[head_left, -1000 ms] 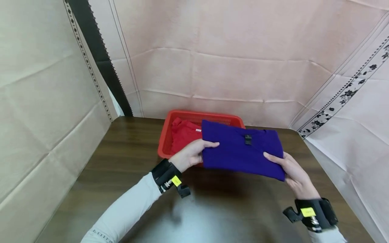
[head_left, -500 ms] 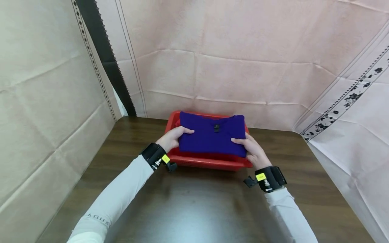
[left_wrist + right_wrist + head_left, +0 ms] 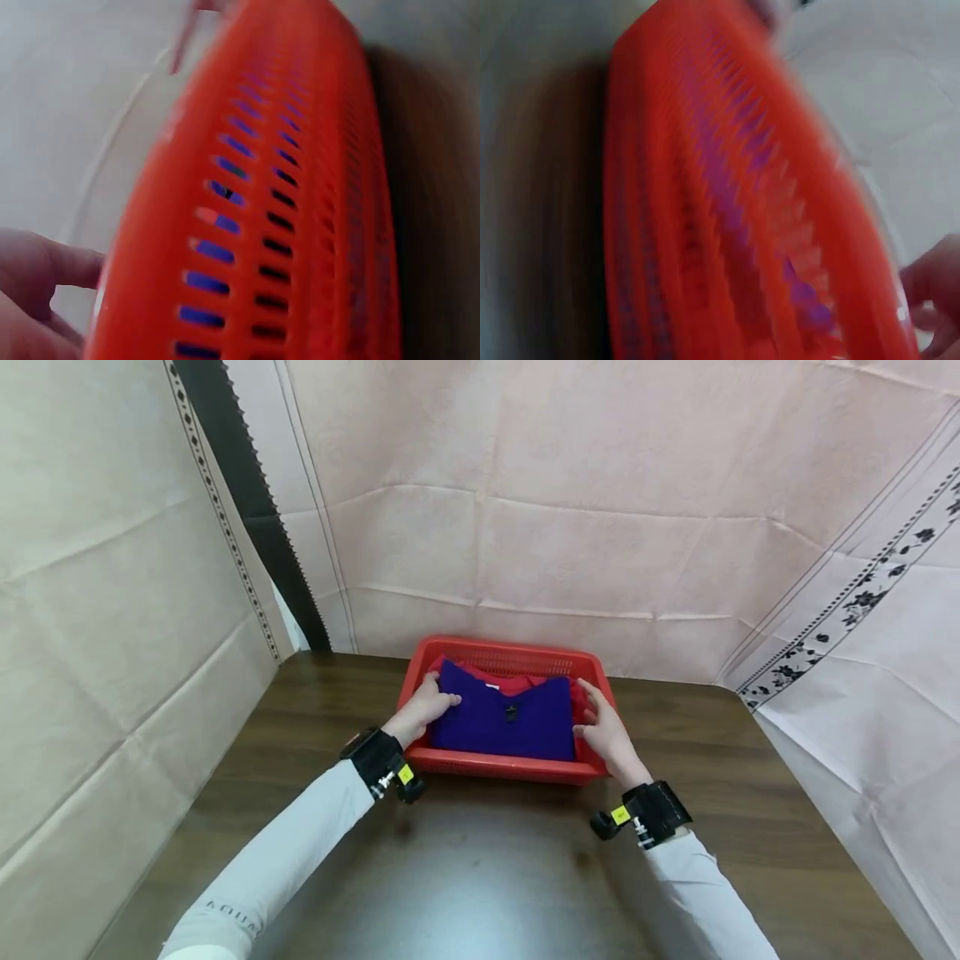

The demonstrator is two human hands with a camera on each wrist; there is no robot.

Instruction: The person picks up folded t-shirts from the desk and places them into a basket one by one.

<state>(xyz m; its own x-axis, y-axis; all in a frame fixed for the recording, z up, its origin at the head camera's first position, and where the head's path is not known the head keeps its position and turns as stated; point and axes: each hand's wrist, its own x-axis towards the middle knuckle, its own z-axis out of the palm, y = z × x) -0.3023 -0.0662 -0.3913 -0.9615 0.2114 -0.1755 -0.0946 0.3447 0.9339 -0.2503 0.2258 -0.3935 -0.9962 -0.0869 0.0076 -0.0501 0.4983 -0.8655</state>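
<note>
A folded purple shirt (image 3: pixel 498 728) with a dark neck label lies inside the red plastic basket (image 3: pixel 502 766). Behind and around its edges shows a folded red garment (image 3: pixel 517 682) with a small white label. My left hand (image 3: pixel 423 708) reaches over the basket's left rim, its thumb straight at the purple shirt's left edge. On the opposite side, my right hand (image 3: pixel 609 739) is spread at the right rim, its fingers apart from the purple shirt. Both wrist views mostly show slotted basket wall, with purple fabric behind the slots and part of a hand (image 3: pixel 34 292) beyond the rim.
The basket stands at the back of a dark wooden table (image 3: pixel 480 877), close to a pale cloth wall (image 3: pixel 555 552). More pale cloth hangs on the left and right, the right one with a floral border (image 3: pixel 862 597).
Both hands carried the purple shirt left over the basket and lowered it onto the red garment. Since half a second ago it has sunk inside, and the right hand has let go of its edge.
</note>
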